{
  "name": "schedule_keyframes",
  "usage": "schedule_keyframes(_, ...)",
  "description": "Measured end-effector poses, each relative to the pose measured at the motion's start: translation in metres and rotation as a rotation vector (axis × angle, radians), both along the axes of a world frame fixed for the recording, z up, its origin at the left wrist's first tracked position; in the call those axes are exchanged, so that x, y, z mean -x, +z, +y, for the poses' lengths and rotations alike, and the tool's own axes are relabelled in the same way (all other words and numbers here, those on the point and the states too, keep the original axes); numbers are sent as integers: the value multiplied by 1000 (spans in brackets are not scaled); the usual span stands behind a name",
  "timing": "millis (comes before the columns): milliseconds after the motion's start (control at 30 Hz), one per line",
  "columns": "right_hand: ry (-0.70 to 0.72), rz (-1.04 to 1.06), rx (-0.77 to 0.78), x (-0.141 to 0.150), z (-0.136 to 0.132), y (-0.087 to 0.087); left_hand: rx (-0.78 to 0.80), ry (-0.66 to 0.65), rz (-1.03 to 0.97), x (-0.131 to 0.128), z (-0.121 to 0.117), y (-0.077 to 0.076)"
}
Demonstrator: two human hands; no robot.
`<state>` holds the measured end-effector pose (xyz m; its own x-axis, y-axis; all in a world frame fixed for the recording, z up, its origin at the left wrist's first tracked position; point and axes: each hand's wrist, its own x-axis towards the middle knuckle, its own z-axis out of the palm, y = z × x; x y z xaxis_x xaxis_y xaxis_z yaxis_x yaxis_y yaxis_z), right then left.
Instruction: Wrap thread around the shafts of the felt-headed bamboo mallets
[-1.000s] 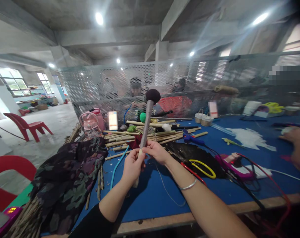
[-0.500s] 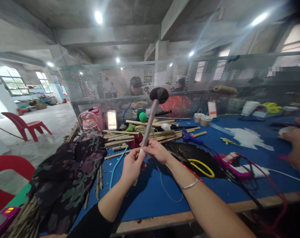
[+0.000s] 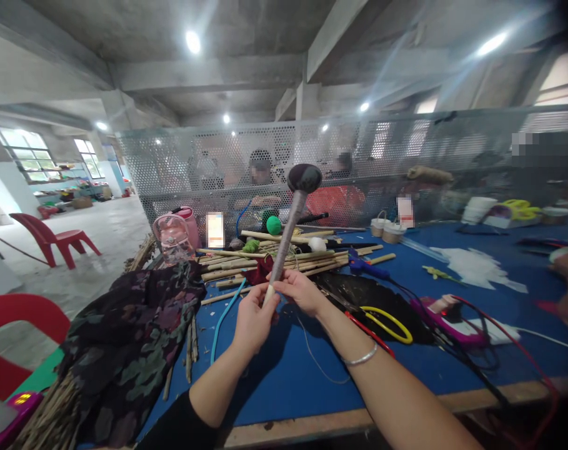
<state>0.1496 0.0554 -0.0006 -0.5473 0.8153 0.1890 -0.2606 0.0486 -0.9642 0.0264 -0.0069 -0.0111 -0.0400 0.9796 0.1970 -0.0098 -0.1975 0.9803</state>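
Stick, grey, seemingly wrapped, tilts under a dark knob; left hand and right hand pinch it.

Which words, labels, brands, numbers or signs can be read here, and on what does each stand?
No text is readable.
Bright panel beside the pink bag: marks too small and blurred.
Pale panel behind the cups: too blurred.
Magenta device, lower left: orange glow, nothing legible.

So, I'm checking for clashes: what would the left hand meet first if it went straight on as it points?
Probably the right hand, at the wrapped stick just beyond the left hand; the depth between them is unclear in this view.
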Motion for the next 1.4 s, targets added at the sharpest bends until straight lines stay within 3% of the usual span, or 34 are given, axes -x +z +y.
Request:
schedule_keyframes(133, 11, 4, 13, -1, 0, -4, 21, -110, -44, -2, 0, 0)
schedule_keyframes(333, -119, -76, -47, 8, 1, -6, -95, 226, 151, 1, 3, -7)
schedule_keyframes(533, 19, -22, -21, 0, -5, 5, -16, 34, 11, 0, 1, -1)
schedule_keyframes(633, 39, -18, -23, 1, -5, 4, 70, 25, -1, -1, 0, 0)
schedule_keyframes(833, -65, -38, -41, 6, 2, -6, -86, 229, 128, 0, 1, -6)
schedule_keyframes(900, -62, -35, -30, 5, 2, -5, -47, 262, 120, -1, 1, -6)
schedule_keyframes(1067, 2, 10, 48, 0, 0, -2, 49, 106, -69, -3, 0, -2)
schedule_keyframes(1200, -11, 20, 39, -1, 1, -4, 31, -2, 3, -3, 0, -2)
schedule_keyframes(1300, -79, -4, -13, 2, 2, -4, -77, 136, 167, -1, 1, -7)
schedule_keyframes(1400, -130, -25, -32, 4, 0, -2, -133, 229, 195, -1, 2, -11)
